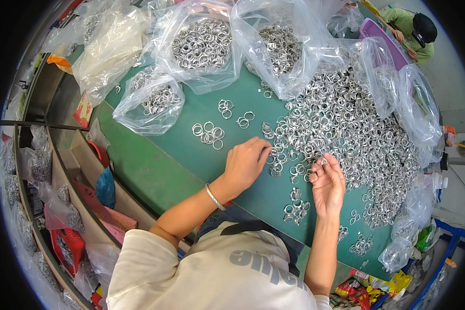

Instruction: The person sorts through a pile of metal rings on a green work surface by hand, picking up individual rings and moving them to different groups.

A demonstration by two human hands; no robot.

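Observation:
A large heap of small silver metal rings (346,124) covers the right part of a green table (155,165). My left hand (247,163) rests palm down at the heap's near-left edge, fingertips touching loose rings there. My right hand (326,183) is raised palm up beside it, with a ring (323,161) pinched between thumb and fingers. Small separate groups of rings (208,133) lie on the green surface to the left, and another group of rings (295,211) lies between my hands and my body.
Clear plastic bags of rings (201,46) line the far side, with one bag of rings (152,101) at the left. Shelves with more bagged rings (41,170) run down the left. Another person in a green shirt (413,31) works at the far right by a purple tray (382,41).

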